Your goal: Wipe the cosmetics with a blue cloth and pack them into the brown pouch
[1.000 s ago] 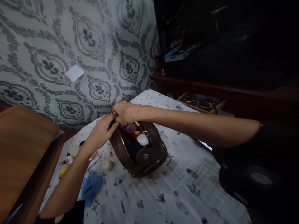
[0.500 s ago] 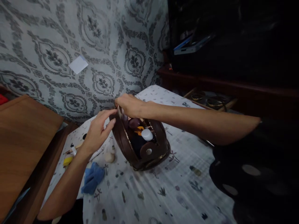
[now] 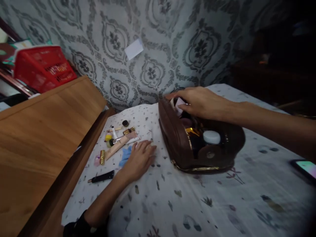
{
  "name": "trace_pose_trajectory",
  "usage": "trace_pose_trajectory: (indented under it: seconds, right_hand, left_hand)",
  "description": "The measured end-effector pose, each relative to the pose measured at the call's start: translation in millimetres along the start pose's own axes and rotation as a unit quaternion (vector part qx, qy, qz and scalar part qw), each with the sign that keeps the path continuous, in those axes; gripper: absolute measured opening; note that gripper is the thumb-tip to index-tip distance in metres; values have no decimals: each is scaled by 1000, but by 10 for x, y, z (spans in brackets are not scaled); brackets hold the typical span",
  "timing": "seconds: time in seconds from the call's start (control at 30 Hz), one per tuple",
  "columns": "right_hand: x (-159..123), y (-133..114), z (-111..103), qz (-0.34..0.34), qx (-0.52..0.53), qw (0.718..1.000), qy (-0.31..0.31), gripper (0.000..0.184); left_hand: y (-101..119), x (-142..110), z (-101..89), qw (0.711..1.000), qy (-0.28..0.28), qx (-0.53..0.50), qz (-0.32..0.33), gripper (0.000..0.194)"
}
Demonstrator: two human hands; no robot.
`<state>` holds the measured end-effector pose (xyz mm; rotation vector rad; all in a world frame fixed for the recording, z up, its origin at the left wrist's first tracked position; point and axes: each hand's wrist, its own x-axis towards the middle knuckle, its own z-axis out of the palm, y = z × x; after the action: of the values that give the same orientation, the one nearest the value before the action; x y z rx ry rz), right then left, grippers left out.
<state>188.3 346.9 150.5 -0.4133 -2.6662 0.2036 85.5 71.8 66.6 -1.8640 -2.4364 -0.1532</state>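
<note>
A brown toiletry bag (image 3: pixel 172 131) with a gold zipper stands unzipped on the patterned cloth. My right hand (image 3: pixel 197 102) grips its far rim, the thumb reaching inside by a pale pink item (image 3: pixel 179 106). Inside the bag lie a white round lid (image 3: pixel 211 137) and an orange item (image 3: pixel 193 131). My left hand (image 3: pixel 142 158) rests palm down on the cloth, fingers stretched forward, beside a blue cloth (image 3: pixel 125 155). Whatever is under its palm is hidden. Left of it lie a beige tube (image 3: pixel 117 147), a gold-capped bottle (image 3: pixel 102 157) and a black tube (image 3: pixel 101 177).
A wooden panel (image 3: pixel 49 131) borders the left side, with a red basket (image 3: pixel 45 67) behind it. Patterned wallpaper (image 3: pixel 153 70) with a white card (image 3: pixel 134 49) rises at the back. A lit phone (image 3: pixel 306 169) lies at the right edge.
My left hand has left the bag and come down on the cloth beside the blue cloth. The right hand stays at the bag's rim. The view has turned left.
</note>
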Motion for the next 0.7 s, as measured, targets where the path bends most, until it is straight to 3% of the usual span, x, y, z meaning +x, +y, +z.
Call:
trace_pose_trajectory:
  seconds: [0.13,0.23,0.4,0.57,0.7]
  right_hand:
    - [-47,-44,-9,-13,-11,1000,10,33]
    - [-96,-88,-6,-27,-9,999,44,32]
    - [-257,-205,2,-49,17,992,118,29]
    - [-543,-516,33,-152,67,962,216,24]
    - [-824,-899,253,-228,130,943,205,25]
  left_hand:
    - [-278,-253,214,990,-30,17,-134,51]
    - [-421,-388,278,981,-61,-22,-180,58]
    - [-481,-472,288,983,-54,-55,-168,58]
    - [-521,-455,293,983,-10,-85,-165,55]
    - [-632,-433,298,977,69,-131,-153,45]
